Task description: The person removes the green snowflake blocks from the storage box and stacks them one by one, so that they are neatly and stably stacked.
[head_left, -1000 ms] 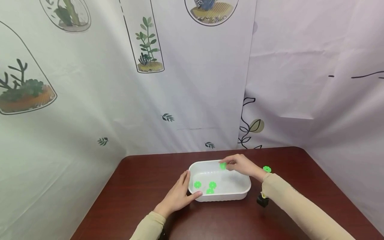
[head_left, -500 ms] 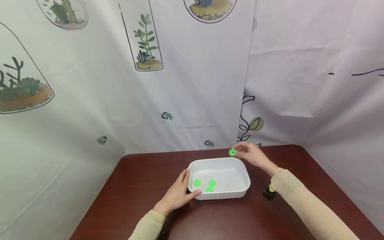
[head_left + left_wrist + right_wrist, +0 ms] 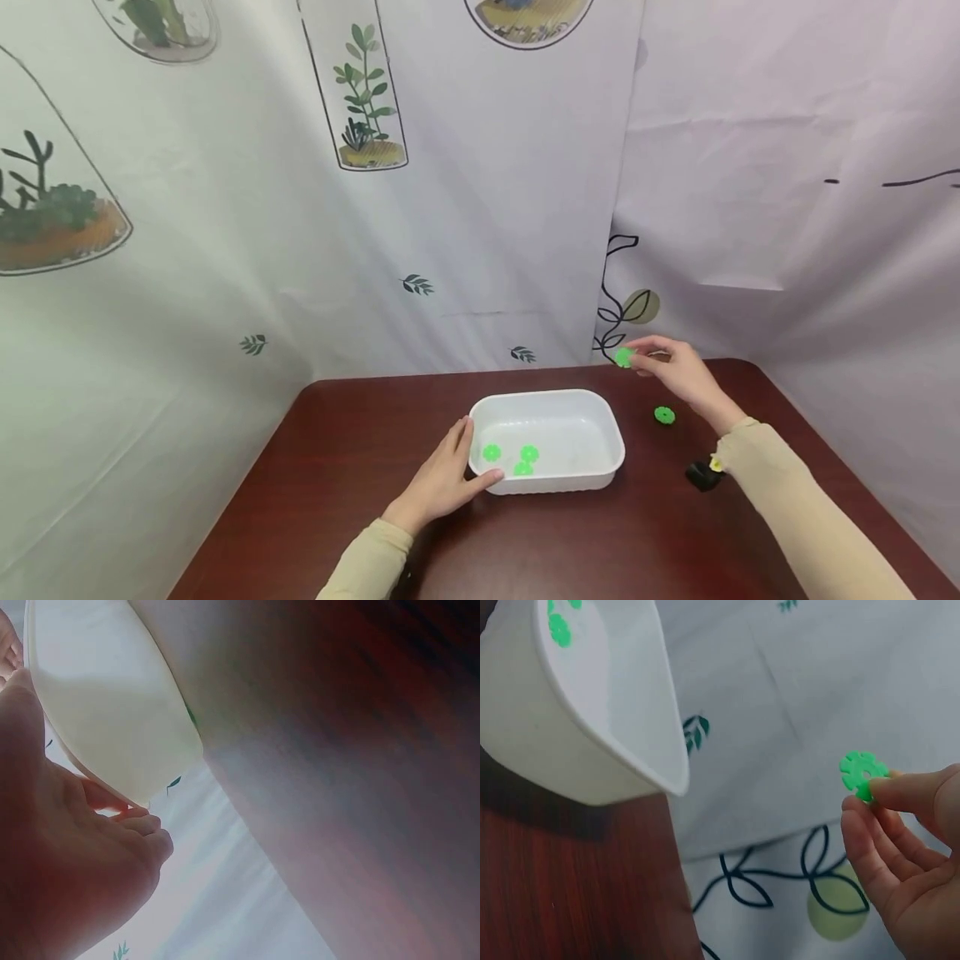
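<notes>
My left hand (image 3: 442, 483) holds the left end of a white plastic basin (image 3: 558, 483). Its thumb lies on the near rim and its fingers lie along the left side; the left wrist view shows this hand (image 3: 90, 847) against the basin (image 3: 112, 697). Inside the basin lie three green notched discs (image 3: 492, 452), toward the left. Beyond the basin's right end, raised above the table, my right hand (image 3: 678, 371) pinches another green notched disc (image 3: 624, 357) between thumb and fingers. This disc (image 3: 859, 769) shows a centre hole in the right wrist view.
One more green notched disc (image 3: 664, 415) lies on the dark red table (image 3: 562, 550), right of the basin. A black device with a yellow flower (image 3: 705, 475) sits at the right wrist. A white patterned cloth (image 3: 480, 208) hangs behind the table.
My right hand has lifted a disc out of the basin and carried it rightward past the far right corner. The disc on the table is visible again. My left hand stays at the basin.
</notes>
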A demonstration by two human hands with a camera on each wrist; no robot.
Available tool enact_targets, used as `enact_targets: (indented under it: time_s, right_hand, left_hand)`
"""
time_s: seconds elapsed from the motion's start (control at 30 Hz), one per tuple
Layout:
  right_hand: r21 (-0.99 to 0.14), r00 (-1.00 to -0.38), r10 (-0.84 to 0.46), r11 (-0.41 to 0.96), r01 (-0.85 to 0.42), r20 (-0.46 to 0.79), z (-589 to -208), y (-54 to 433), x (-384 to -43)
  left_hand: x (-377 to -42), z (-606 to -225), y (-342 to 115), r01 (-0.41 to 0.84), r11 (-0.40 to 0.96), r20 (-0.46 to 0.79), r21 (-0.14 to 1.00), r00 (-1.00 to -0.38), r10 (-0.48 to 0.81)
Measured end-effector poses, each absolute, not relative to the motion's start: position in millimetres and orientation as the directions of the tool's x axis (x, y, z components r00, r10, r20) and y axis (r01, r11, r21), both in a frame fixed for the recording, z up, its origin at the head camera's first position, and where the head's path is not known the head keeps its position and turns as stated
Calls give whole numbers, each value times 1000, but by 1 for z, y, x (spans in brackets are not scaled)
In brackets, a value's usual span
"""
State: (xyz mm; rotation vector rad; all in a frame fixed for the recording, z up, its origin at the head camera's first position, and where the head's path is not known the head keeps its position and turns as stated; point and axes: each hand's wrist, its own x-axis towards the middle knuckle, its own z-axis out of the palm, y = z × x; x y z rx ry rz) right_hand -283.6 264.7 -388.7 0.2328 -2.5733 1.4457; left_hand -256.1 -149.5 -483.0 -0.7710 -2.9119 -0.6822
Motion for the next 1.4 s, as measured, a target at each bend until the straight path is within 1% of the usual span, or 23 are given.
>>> enact_targets:
  time_s: [0.23, 0.4, 0.63, 0.87, 1.0, 1.4]
  right_hand:
    - [-844, -976, 0, 501, -189, 218, -379, 286, -279]
    - [-832, -978, 11, 527, -171, 208, -382, 298, -280]
    - [-797, -982, 31, 589, -134, 188, -404, 311, -282]
    - [-792, -985, 27, 598, -121, 170, -433, 319, -284]
    - [-772, -987, 23, 626, -109, 158, -446, 323, -285]
    - [-750, -993, -3, 655, -92, 119, -467, 321, -290]
  left_hand:
    - [-262, -477, -151, 493, 776, 185, 394, -869, 459]
    - [-263, -474, -152, 485, 782, 182, 393, -874, 451]
    - [-263, -475, -152, 482, 783, 176, 393, -876, 450]
    - [-263, -476, -152, 484, 783, 176, 392, -874, 452]
    - [-263, -478, -151, 483, 782, 173, 394, -875, 453]
    - [-261, -481, -147, 473, 777, 150, 416, -878, 454]
